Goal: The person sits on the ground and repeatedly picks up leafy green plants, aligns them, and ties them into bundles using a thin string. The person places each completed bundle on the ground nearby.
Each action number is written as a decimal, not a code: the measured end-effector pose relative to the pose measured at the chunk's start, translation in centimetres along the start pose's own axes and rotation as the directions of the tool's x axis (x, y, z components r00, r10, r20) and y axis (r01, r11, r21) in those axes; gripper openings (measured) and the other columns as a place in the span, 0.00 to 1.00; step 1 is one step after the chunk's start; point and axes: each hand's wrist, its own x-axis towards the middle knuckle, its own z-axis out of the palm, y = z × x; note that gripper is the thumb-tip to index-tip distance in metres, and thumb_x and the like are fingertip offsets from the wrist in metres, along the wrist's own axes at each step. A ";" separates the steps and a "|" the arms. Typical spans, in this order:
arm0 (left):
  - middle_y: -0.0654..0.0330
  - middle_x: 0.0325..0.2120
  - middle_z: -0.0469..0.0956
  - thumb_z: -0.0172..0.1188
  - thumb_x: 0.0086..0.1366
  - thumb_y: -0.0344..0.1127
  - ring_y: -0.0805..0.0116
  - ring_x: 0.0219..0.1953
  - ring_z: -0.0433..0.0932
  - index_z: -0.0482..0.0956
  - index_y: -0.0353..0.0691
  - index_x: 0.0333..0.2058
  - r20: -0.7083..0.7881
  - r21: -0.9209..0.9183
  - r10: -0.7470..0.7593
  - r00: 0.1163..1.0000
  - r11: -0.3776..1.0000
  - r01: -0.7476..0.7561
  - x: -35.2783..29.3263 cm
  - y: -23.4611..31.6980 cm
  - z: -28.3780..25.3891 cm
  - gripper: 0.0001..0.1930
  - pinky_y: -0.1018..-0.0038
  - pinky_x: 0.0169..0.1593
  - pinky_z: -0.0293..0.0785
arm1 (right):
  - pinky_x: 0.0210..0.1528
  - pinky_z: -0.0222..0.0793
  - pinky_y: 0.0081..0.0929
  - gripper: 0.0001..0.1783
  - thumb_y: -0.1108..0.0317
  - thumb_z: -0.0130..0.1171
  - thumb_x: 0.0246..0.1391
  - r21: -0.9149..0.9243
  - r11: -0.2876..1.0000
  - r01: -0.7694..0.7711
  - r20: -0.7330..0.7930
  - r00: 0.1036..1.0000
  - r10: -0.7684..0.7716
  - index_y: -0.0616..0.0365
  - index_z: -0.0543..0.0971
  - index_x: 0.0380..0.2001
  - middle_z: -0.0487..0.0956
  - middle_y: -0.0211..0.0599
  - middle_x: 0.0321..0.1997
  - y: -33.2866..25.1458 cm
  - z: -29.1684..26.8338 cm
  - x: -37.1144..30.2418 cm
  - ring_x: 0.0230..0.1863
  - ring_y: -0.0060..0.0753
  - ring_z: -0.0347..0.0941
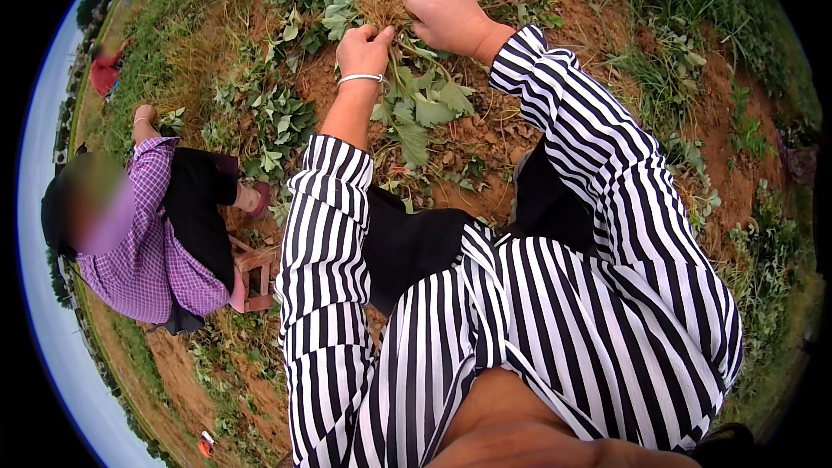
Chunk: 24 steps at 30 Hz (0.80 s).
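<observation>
In front of me, my left hand (364, 52) is closed in a pinch at the tuft of brown, stringy roots (381, 5) of a leafy plant. Beside it, my right hand (455, 24) is curled into a fist, thumb and fingers pressed against the other side of the same tuft. Green lobed leaves (425, 108) on thin stems spread below the hands, toward me. My fingers hide the exact grip points. Greyish-green leaves (341, 5) lie just beyond my left hand.
Reddish-brown soil (485, 147) with scattered leafy plants surrounds my knees. To the left, a person in a purple checked shirt (139, 269) sits on a low wooden stool (254, 276). Farther off is another person in red (105, 74). Tall grass (693, 0) grows at the right.
</observation>
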 end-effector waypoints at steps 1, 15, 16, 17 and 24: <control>0.48 0.28 0.75 0.60 0.48 0.45 0.56 0.29 0.73 0.78 0.33 0.28 0.129 -0.052 -0.143 0.981 0.987 0.151 0.3 -0.1 -0.6 0.17 0.66 0.36 0.68 | 0.32 0.69 0.38 0.10 0.63 0.53 0.41 -0.035 0.999 -0.006 0.038 0.999 0.008 0.59 0.73 0.24 0.75 0.41 0.28 0.3 -0.2 -0.4 0.33 0.44 0.73; 0.65 0.31 0.74 0.56 0.59 0.32 0.79 0.30 0.70 0.71 0.30 0.42 0.485 -0.723 -0.020 0.874 0.553 0.414 0.0 0.7 -2.4 0.15 0.83 0.35 0.68 | 0.38 0.67 0.35 0.13 0.64 0.53 0.47 -0.126 0.949 -0.288 0.164 0.938 0.306 0.53 0.76 0.37 0.75 0.36 0.35 9.8 -2.0 -4.1 0.38 0.42 0.71; 0.65 0.32 0.74 0.54 0.59 0.33 0.79 0.31 0.71 0.71 0.30 0.43 0.507 -0.720 -0.001 0.862 0.550 0.424 -0.1 0.6 -2.5 0.15 0.82 0.36 0.68 | 0.41 0.67 0.32 0.16 0.61 0.55 0.47 0.074 0.975 -0.208 0.136 0.971 0.197 0.53 0.75 0.41 0.75 0.36 0.38 8.1 -2.4 -3.2 0.40 0.40 0.71; 0.65 0.32 0.74 0.53 0.60 0.33 0.78 0.32 0.71 0.71 0.31 0.43 0.529 -0.713 0.015 0.848 0.550 0.435 -0.2 0.5 -2.6 0.15 0.82 0.37 0.68 | 0.45 0.66 0.30 0.20 0.58 0.55 0.49 0.358 0.918 -0.173 0.155 0.980 0.124 0.56 0.74 0.43 0.75 0.38 0.43 6.9 -1.8 -2.4 0.44 0.36 0.71; 0.63 0.31 0.75 0.52 0.61 0.33 0.77 0.32 0.73 0.71 0.32 0.43 0.548 -0.725 0.095 0.831 0.550 0.415 -0.8 0.6 -2.1 0.13 0.81 0.37 0.69 | 0.40 0.65 0.21 0.15 0.64 0.58 0.49 0.711 0.505 -0.489 0.548 0.835 0.037 0.63 0.77 0.37 0.78 0.31 0.32 2.6 -1.4 -2.2 0.32 0.20 0.70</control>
